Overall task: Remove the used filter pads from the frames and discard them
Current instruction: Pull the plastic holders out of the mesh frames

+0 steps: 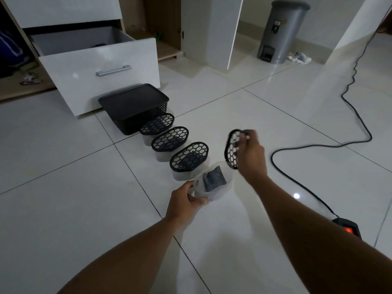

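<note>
Your left hand [184, 205] grips the near rim of a translucent frame [214, 194] — a grey filter pad [214, 179] lies inside it. Your right hand [250, 155] pinches the black mesh cover [231, 151], held clear of the frame and tilted on edge. Three more covered frames [188, 157] line up on the floor towards a black basket [135, 105].

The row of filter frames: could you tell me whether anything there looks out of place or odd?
The nearest frame is uncovered: the right hand holds a black mesh cover aloft, and the grey pad inside lies bunched and crooked.
</note>
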`<state>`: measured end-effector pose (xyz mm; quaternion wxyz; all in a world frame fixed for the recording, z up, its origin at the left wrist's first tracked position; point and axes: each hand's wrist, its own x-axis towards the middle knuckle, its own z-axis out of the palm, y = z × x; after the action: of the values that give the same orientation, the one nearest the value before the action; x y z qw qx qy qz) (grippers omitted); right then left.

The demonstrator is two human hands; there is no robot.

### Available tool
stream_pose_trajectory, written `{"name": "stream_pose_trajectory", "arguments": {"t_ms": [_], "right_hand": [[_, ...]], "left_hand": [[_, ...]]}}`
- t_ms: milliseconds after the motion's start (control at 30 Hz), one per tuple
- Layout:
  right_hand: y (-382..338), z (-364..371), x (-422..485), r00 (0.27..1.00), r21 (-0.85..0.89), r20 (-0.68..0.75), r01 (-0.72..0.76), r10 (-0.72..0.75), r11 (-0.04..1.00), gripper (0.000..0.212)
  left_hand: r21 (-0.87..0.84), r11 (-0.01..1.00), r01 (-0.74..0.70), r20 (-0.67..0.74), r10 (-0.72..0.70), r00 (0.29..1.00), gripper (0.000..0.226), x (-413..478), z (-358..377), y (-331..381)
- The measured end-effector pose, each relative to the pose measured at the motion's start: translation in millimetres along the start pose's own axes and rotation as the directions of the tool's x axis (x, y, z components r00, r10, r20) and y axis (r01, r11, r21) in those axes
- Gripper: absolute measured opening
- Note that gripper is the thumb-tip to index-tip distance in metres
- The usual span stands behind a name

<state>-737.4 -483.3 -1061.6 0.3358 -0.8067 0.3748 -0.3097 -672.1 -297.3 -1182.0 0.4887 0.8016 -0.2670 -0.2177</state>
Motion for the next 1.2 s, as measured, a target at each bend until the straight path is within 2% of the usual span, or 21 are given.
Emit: {"name": "stream_pose_trajectory", "arguments": {"t_ms": [67, 167, 233, 300, 367, 400, 467, 500, 600, 700, 767, 800, 833, 867, 900, 933, 967, 1000, 1067, 1133, 1200], "right_hand": [[20, -7, 15, 0.968, 0.175, -0.108, -0.208, 0.228, 0.962, 0.029], [50, -9, 18, 0.833, 0.321, -0.123, -0.481, 0.539, 0.816, 0.027], [64, -11, 11, 0.751, 0.334, -0.115, -0.588, 0.651, 0.737, 0.024], [67, -12, 4, 0.689, 0.346, -0.042, -0.670, 0.724, 0.657, 0.030], [66, -9, 0, 0.668, 0.337, 0.043, -0.710, 0.743, 0.618, 0.037], [67, -5, 1, 0.688, 0.216, 0.067, -0.717, 0.723, 0.663, 0.040], [69, 3, 3, 0.738, -0.102, 0.129, -0.655, 0.662, 0.749, 0.046], [65, 4, 2, 0.739, -0.134, 0.138, -0.646, 0.660, 0.751, 0.046], [60, 7, -2, 0.805, -0.268, 0.156, -0.523, 0.572, 0.809, 0.045], [44, 5, -4, 0.805, -0.448, 0.188, -0.440, 0.563, 0.778, 0.039], [31, 1, -7, 0.778, -0.543, 0.250, -0.380, 0.576, 0.749, 0.021], [29, 1, -9, 0.777, -0.532, 0.264, -0.376, 0.571, 0.758, 0.011], [30, 4, -10, 0.745, -0.434, 0.278, -0.466, 0.607, 0.771, 0.020], [27, 5, -9, 0.746, -0.273, 0.237, -0.563, 0.622, 0.780, 0.025], [26, 9, -10, 0.764, -0.142, 0.190, -0.600, 0.616, 0.788, 0.019], [21, 12, -13, 0.815, -0.157, 0.144, -0.541, 0.561, 0.826, 0.009], [17, 20, -10, 0.857, -0.186, 0.105, -0.481, 0.504, 0.857, 0.020], [10, 26, -11, 0.903, -0.277, 0.125, -0.365, 0.410, 0.889, 0.031], [-5, 39, -14, 0.964, -0.416, 0.186, -0.098, 0.190, 0.904, 0.035], [-25, 51, -18, 0.948, -0.439, 0.318, 0.124, 0.025, 0.890, 0.034], [-37, 64, -22, 0.877, -0.419, 0.477, 0.277, -0.050, 0.865, 0.036]], "left_hand": [[-0.001, 1.000, -0.003, -0.008, 0.003, 1.000, 0.051, -1, 1, -1], [-0.002, 1.000, 0.014, -0.014, -0.014, 1.000, 0.049, -3, 2, -1], [-0.029, 0.999, 0.032, -0.014, -0.032, 0.999, 0.058, -4, 2, -1], [-0.058, 0.997, 0.044, -0.011, -0.045, 0.999, 0.067, -3, 2, -2], [-0.069, 0.996, 0.054, -0.006, -0.055, 0.998, 0.065, -4, 2, -2], [-0.074, 0.996, 0.057, -0.004, -0.058, 0.998, 0.064, -4, 3, -1], [-0.078, 0.996, 0.052, -0.008, -0.053, 0.999, 0.061, -5, 3, -2], [-0.074, 0.996, 0.048, -0.011, -0.049, 0.999, 0.060, -5, 2, -2], [-0.078, 0.996, 0.044, -0.001, -0.045, 0.999, 0.060, -4, 2, -3], [-0.077, 0.995, 0.064, 0.012, -0.063, 0.998, 0.065, -4, 2, -3], [-0.071, 0.994, 0.078, 0.005, -0.078, 0.997, 0.073, -5, 2, -3], [-0.061, 0.994, 0.087, -0.004, -0.087, 0.996, 0.076, -6, 2, -3], [-0.051, 0.994, 0.096, -0.017, -0.097, 0.995, 0.078, -8, 2, -3], [-0.047, 0.993, 0.112, -0.038, -0.113, 0.993, 0.076, -11, 1, -4], [-0.050, 0.990, 0.132, -0.072, -0.136, 0.988, 0.072, -14, -1, -4], [-0.060, 0.986, 0.156, -0.118, -0.163, 0.980, 0.067, -16, -3, -5], [-0.076, 0.981, 0.179, -0.174, -0.190, 0.966, 0.062, -15, -6, -6], [-0.095, 0.976, 0.197, -0.232, -0.215, 0.949, 0.058, -13, -9, -8], [-0.128, 0.971, 0.204, -0.337, -0.236, 0.912, 0.058, -5, -20, -9], [-0.150, 0.965, 0.216, -0.342, -0.256, 0.904, 0.067, 6, -33, -8], [-0.126, 0.965, 0.232, -0.279, -0.258, 0.925, 0.082, 19, -45, -6]]}}
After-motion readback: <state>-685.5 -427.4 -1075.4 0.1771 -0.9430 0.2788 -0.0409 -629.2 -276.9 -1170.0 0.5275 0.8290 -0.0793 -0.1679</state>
